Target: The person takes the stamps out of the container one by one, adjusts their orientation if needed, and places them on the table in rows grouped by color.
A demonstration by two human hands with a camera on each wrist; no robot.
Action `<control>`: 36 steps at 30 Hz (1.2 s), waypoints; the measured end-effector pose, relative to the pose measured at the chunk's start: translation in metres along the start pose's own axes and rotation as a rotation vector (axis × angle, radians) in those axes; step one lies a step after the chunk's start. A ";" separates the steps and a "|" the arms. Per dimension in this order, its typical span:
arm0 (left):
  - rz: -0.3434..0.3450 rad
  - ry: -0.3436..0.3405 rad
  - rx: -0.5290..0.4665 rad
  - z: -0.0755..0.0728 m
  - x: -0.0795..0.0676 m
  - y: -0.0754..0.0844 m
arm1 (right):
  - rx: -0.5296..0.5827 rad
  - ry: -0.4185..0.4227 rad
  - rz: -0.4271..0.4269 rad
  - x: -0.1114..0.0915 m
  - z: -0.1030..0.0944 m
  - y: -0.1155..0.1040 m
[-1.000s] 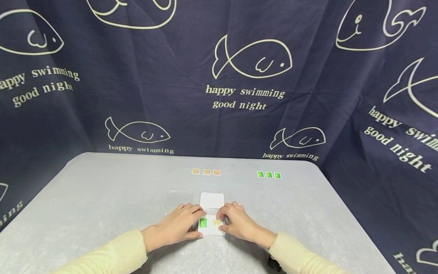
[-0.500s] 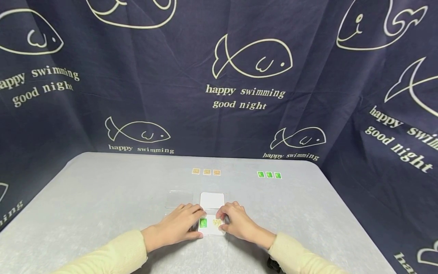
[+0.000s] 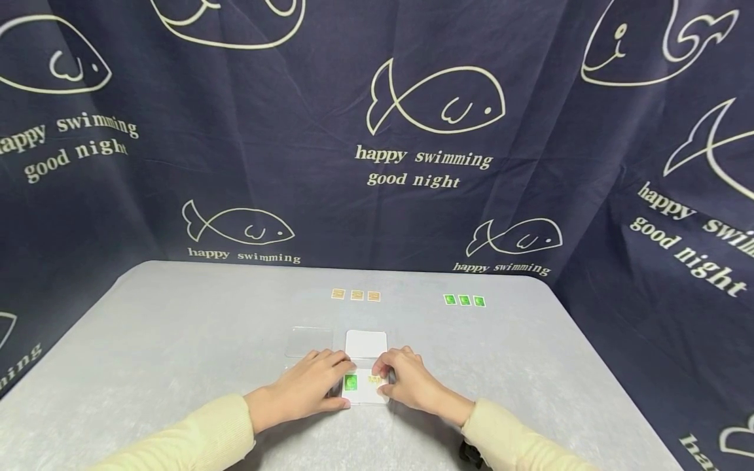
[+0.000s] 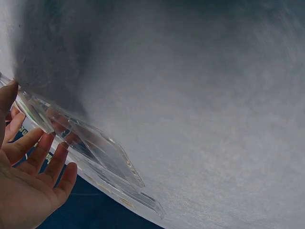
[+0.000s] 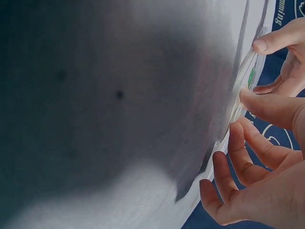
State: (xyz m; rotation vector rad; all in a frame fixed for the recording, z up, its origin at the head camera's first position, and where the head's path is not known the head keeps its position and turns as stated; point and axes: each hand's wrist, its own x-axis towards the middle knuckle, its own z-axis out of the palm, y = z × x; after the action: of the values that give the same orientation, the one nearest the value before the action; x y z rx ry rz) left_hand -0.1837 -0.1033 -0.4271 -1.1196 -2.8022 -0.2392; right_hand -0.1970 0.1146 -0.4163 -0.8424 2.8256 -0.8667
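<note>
In the head view, a white card (image 3: 362,396) lies near the table's front with a green stamp-like square (image 3: 350,382) on its left part. A gold-patterned square (image 3: 374,379) sits on its right part. My left hand (image 3: 312,387) holds the card's left end, thumb at the near edge and forefinger at the far edge. With bent thumb and forefinger, my right hand (image 3: 410,386) pinches at the gold square's right side; the fingertips partly cover it. Clear plastic leaves (image 4: 107,152) beside the card show in the left wrist view.
Behind the card lie another white card (image 3: 366,344) and a clear plastic sheet (image 3: 309,341). Farther back are three tan squares (image 3: 357,295) and three green squares (image 3: 465,300) in rows. A dark printed curtain (image 3: 330,196) stands behind the grey table (image 3: 177,340).
The gold square has shifted and tilted very slightly under my right fingers. Both hands stay in nearly the same place.
</note>
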 end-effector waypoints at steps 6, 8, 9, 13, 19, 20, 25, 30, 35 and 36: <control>-0.011 -0.015 0.003 0.001 0.001 0.000 | 0.000 0.001 0.004 0.001 -0.001 0.000; -0.012 -0.016 0.003 0.001 0.001 0.000 | 0.002 -0.001 0.005 0.001 -0.001 0.000; -0.012 -0.017 0.001 0.001 0.001 0.001 | 0.003 -0.001 0.005 0.001 -0.001 0.000; -0.006 -0.009 -0.001 0.000 0.001 0.001 | 0.010 0.001 0.004 0.001 -0.001 0.000; 0.001 0.001 0.001 0.000 0.000 0.001 | 0.019 0.001 0.007 0.002 -0.002 0.000; -0.001 -0.003 0.002 0.000 0.000 0.001 | 0.020 -0.002 0.005 0.001 -0.002 0.000; -0.010 -0.014 0.000 -0.001 0.001 0.001 | 0.020 -0.011 -0.003 0.002 -0.002 0.002; -0.010 -0.010 -0.001 -0.001 0.000 0.002 | 0.038 -0.016 -0.014 0.003 -0.003 0.004; -0.006 -0.006 0.000 -0.001 -0.001 0.002 | 0.065 -0.024 -0.022 0.003 -0.003 0.005; -0.004 -0.004 0.003 -0.001 -0.001 0.002 | 0.068 -0.024 -0.023 0.004 -0.003 0.005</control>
State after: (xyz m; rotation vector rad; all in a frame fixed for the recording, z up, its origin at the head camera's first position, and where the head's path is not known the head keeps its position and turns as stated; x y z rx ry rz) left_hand -0.1819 -0.1025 -0.4257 -1.1159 -2.8079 -0.2333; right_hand -0.2032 0.1180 -0.4159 -0.8723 2.7539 -0.9438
